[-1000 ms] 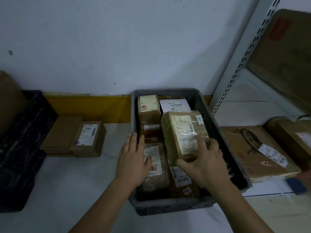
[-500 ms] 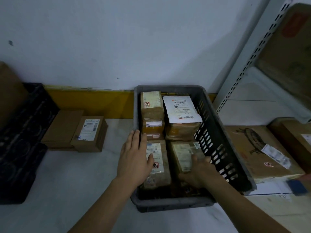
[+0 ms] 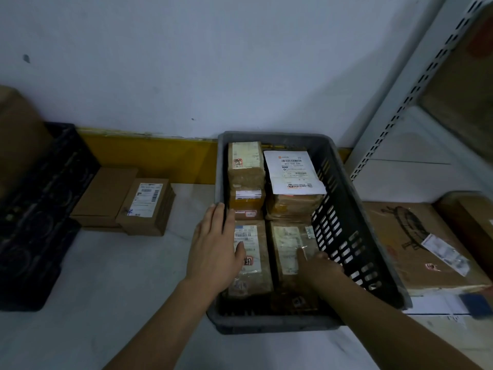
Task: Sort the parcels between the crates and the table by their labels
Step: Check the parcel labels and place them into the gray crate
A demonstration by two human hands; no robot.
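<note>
Nearest the camera, inside the grey crate (image 3: 357, 209), the right hand (image 3: 321, 265) is lying on a taped brown parcel (image 3: 289, 247); whether its fingers are curling round it cannot be told. Just beside it, the left hand (image 3: 214, 252) is resting, fingers straight and together, across the crate rim. Judged step: seating this parcel; next calls for reading another label. Farther back, the white-labelled parcel (image 3: 292, 172) is showing print too small to read reliably.

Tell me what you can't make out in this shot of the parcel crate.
Head view only:
- Label text on the near-right parcel: too small and dim.
- Right hand fingertips: hidden low beside that parcel, so its hold is unclear.
- Parcels under the top layer of the grey crate: covered.
- Black crate contents: dark, cut off by the left edge.
</note>
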